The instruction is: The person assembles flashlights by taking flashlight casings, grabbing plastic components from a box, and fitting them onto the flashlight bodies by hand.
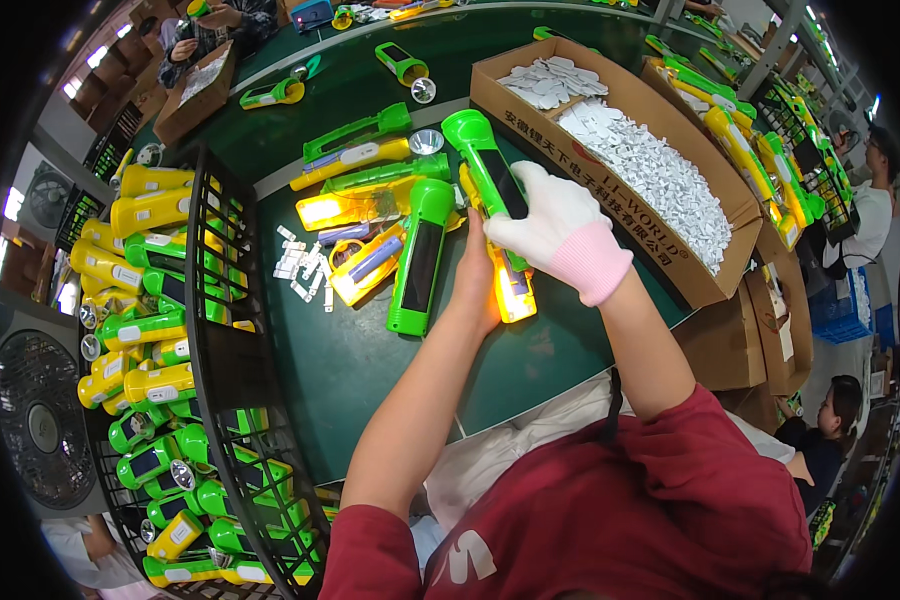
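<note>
My right hand [555, 228], in a white glove with a pink cuff, grips a green flashlight [482, 160] by its body, head pointing away. My bare left hand [475, 285] reaches under the same flashlight's lower end, where a lit yellow part [515, 295] glows. Just left of my hands lies another green flashlight [417, 262] with a dark panel, beside yellow half shells [355, 210] and a heap of small white pieces [302, 265] on the dark green table [370, 370].
A black wire rack [220, 330] at the left holds several green and yellow flashlights. An open cardboard box [710, 280] of white paper slips stands to the right. More boxes of flashlights sit at the far right, with other people at the edges.
</note>
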`<state>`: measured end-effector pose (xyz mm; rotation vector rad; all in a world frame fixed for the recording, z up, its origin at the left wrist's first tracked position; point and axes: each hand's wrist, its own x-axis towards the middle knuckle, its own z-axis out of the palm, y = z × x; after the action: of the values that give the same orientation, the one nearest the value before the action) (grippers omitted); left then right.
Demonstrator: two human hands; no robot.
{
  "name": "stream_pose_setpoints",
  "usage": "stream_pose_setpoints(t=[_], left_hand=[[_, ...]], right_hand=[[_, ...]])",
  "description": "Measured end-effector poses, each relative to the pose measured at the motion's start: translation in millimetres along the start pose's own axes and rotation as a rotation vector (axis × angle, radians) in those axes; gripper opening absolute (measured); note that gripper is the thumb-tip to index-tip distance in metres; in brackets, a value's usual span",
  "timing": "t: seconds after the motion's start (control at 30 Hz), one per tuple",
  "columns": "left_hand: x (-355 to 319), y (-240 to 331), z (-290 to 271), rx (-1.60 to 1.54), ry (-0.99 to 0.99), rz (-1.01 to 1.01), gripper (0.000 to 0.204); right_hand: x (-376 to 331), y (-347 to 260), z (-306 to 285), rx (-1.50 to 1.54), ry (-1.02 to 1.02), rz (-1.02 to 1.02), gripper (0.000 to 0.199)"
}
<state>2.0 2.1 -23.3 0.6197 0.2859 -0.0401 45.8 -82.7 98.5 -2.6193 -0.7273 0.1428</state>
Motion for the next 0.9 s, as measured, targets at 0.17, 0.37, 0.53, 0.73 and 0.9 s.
stream_pose_setpoints(t=[0.17,0.37,0.53,0.73,0.9], left_hand=[[-3.1,4.7,4.7,-0.142,0.044,0.040,0.059],[-7.7,5.1,9.9,-0.150,-0.007,0.108,0.052],[-11.2,8.5,13.8,-0.131,0.022,0.132,0.049],[-11.6,9.8,13.7,-0.130,-0.030,0.094,0.043],[-9.9,8.3,13.1,-0.116,-0.001,0.121,0.040]], right_hand=[[-28.3,12.6,18.4,0.134,0.154,-0.028,0.053],[-43.0,14.4,40.6,0.103,0.146,-0.085,0.064],[-38.7,19.2,48.7,0.066,0.180,-0.098,0.067],[-38.9,27.2,50.0,0.109,0.221,-0.202,0.066],[-39.3,31.4,52.4,0.073,0.243,-0.226,0.065]])
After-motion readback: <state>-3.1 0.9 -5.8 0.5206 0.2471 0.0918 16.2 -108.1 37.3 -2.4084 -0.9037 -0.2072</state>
